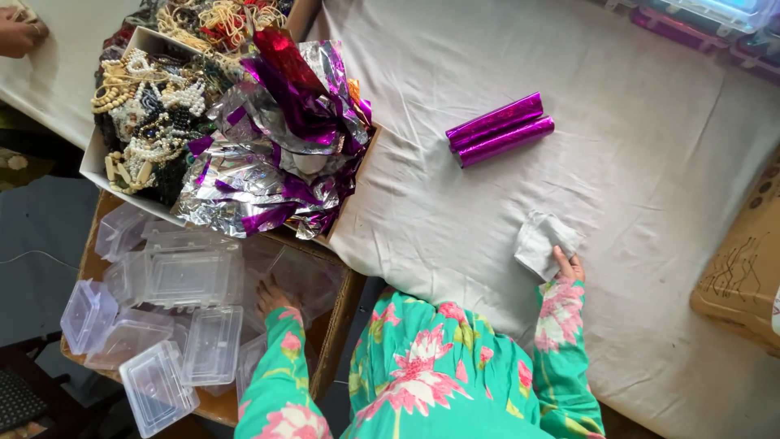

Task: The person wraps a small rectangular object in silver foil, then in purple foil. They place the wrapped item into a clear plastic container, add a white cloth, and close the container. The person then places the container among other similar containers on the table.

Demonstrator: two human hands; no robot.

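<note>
My right hand (568,265) rests on the white cloth-covered table (650,162), its fingers on a small crumpled white cloth or tissue (541,242). My left hand (272,297) reaches down into a cardboard box (337,325) full of clear plastic boxes (183,276); it touches one, and whether it grips it I cannot tell. Both arms wear green sleeves with pink flowers. Three shiny purple foil rolls (500,128) lie side by side on the table, beyond the right hand.
A white box (101,158) holds several bead necklaces (142,106) and crumpled silver-purple foil (276,138). Another person's hand (20,34) shows at the top left. A brown carton (743,276) sits at the right edge. Purple-trimmed plastic cases (699,20) line the far edge.
</note>
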